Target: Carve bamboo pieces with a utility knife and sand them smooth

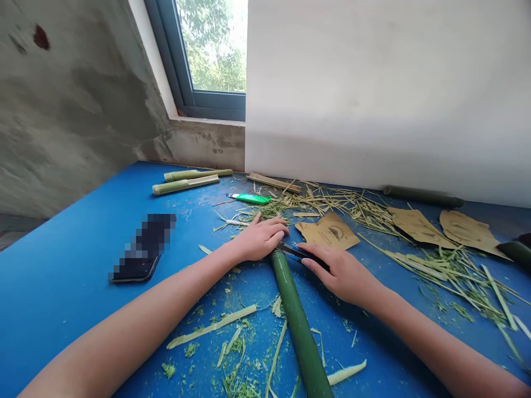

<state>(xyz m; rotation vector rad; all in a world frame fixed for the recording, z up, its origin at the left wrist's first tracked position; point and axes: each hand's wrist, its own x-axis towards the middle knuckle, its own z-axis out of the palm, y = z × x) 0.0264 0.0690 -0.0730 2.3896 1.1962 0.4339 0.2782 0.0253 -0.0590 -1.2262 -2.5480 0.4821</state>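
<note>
A green bamboo stalk (296, 320) lies lengthwise on the table, running from the bottom edge toward the middle. My left hand (263, 237) is closed over its far end, which the fingers partly hide. In my right hand (342, 271) is a knife with a black handle (314, 257). Its dark blade (290, 250) lies across the stalk near a pale ring, just beside my left thumb. Whether the edge has cut into the bamboo cannot be made out. Pale shavings and strips (211, 327) lie around the stalk.
A green utility knife (251, 198) lies beyond my left hand. Two cut bamboo pieces (186, 185) are at the back left, above a phone (143, 249). Brown paper pieces (329, 231), heaped strips (452, 271) and a dark bamboo length (423, 195) occupy the right side.
</note>
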